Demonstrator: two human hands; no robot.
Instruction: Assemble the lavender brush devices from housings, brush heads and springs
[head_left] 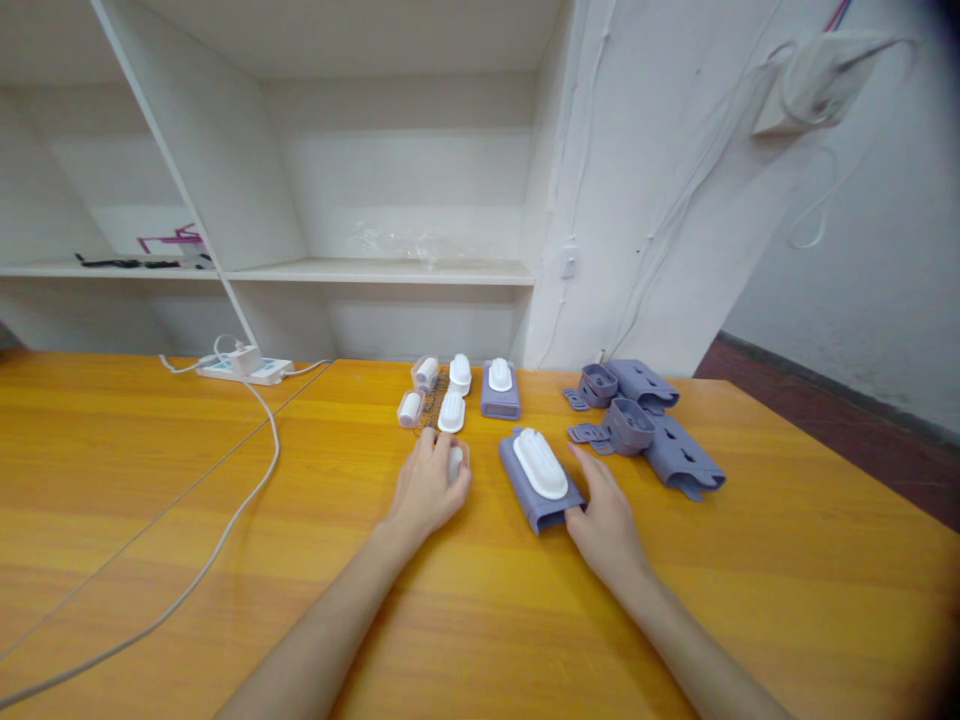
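Note:
My left hand lies on the orange table with its fingers closed over a small white roller piece. My right hand rests at the near right corner of a purple pouch with a white ribbed lid on top; thumb and fingers touch its edge. Just beyond lie two white ribbed lids, two small clear-wrapped rollers and a second purple pouch with a lid.
Two empty purple cups with pouches lie to the right. A white power strip with cables sits at the back left. White shelving stands behind the table. The table's right edge drops to a dark floor.

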